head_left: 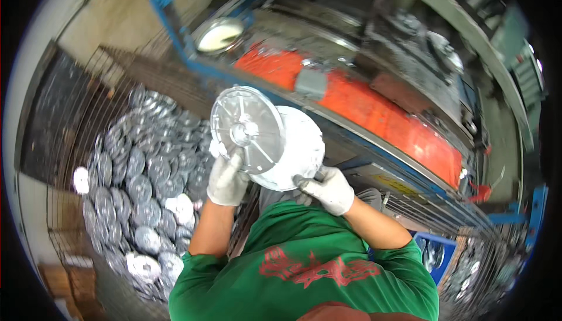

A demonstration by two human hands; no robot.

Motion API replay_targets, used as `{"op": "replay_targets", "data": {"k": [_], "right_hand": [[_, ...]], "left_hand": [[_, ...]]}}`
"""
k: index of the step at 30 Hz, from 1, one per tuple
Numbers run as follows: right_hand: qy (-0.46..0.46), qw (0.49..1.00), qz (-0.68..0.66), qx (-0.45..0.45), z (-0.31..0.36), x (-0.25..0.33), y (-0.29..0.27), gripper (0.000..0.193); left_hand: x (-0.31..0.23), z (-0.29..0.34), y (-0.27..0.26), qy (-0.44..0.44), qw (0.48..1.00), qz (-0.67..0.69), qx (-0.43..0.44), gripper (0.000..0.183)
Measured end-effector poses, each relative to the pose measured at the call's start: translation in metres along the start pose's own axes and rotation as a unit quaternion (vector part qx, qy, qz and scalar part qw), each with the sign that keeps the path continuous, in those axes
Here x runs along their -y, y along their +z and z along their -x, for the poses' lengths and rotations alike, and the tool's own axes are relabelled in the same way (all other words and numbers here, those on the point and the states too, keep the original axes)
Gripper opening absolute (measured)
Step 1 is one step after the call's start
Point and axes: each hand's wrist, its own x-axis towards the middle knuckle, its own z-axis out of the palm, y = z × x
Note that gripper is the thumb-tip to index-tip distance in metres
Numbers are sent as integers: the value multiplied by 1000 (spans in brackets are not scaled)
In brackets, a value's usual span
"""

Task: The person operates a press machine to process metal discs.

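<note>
While clamped at chest height over the wire crate (pixel 70 145) of castings (pixel 140 174): left hand (pixel 227 179) on finned disc (pixel 247 129), right hand (pixel 329 188) on white disc (pixel 298 148). Could slip from gloves, drop, dent, judging by rim-only grips.

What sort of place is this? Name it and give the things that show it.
Most likely a factory floor or metal workshop. A wire cage holds a heap of grey metal discs, an orange and blue machine stands ahead, and the gloved left hand and right hand hold two more discs.
</note>
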Motion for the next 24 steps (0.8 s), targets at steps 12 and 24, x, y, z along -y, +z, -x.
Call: {"op": "replay_targets", "data": {"k": [12, 24], "right_hand": [[-209, 858, -183, -433, 63, -36, -131, 33], [-191, 812, -343, -433, 43, -92, -187, 39]], "left_hand": [[107, -92, 195, -214, 957, 34, 193, 41], [26, -87, 243, 348, 620, -623, 324, 39]]}}
